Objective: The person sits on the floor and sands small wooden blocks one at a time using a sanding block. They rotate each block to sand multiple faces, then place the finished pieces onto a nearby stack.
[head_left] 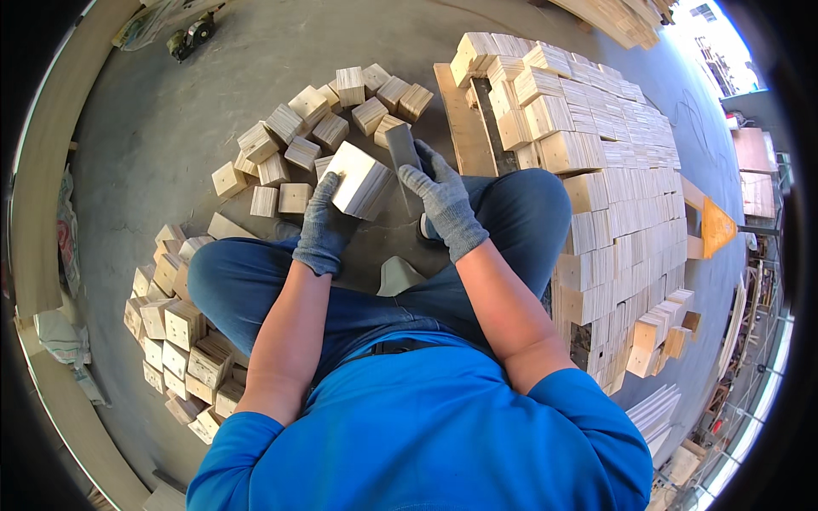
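Note:
My left hand (320,228), in a grey knit glove, grips a pale wooden block (361,177) made of glued layers and holds it tilted above the floor between my knees. In my gloved right hand (441,194) is a dark grey flat rectangular piece (402,146), its fingers closed around the lower part. I cannot make out exactly what kind of tool it is. The dark piece stands just right of the block's upper corner; whether they touch is unclear.
Loose wooden blocks (302,153) lie on the concrete floor ahead. Another heap of blocks (183,328) sits by my left knee. Rows of stacked blocks (626,213) rise at my right, near a yellow-orange triangular part (717,228). A dark power tool (192,37) lies far left.

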### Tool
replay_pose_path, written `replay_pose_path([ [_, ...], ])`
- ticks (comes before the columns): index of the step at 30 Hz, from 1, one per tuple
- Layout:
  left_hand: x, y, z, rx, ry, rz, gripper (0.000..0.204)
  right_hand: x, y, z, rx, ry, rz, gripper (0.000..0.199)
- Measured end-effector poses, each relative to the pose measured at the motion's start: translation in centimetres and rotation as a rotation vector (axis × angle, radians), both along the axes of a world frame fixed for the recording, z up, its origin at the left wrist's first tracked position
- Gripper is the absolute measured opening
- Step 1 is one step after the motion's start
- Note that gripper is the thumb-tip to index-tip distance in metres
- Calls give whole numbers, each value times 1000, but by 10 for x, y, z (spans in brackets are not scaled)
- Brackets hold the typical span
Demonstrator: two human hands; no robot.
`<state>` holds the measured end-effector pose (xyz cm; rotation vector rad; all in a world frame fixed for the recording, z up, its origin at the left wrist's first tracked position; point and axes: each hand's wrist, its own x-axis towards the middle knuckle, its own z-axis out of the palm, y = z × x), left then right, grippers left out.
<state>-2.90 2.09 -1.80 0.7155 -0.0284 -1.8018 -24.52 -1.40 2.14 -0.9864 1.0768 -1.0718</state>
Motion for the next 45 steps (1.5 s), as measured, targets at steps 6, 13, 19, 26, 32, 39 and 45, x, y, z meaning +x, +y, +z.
replay_pose_path([
  [6, 1, 2, -1, 41, -65, 97, 68, 4, 12, -3, -128, 325, 132, 74],
  [13, 8, 11, 27, 29, 98, -127, 74, 11, 28, 15, -118, 352, 172, 75],
  [19, 4, 10, 21, 101, -37, -68, 73, 8, 20, 14, -182, 388, 209, 76],
  [26, -8, 16, 20, 82, -53, -103, 75, 5, -9, -6, -107, 279, 92, 70],
  [32, 1, 5, 11, 111, -86, -25, 75, 6, 43, 31, -118, 395, 259, 73],
  [39, -3, 8, 12, 69, -82, -90, 77, 12, 21, 20, -250, 483, 142, 71],
  [45, -14, 11, 15, 50, -34, -112, 73, 11, -26, 3, -228, 596, 18, 63],
])
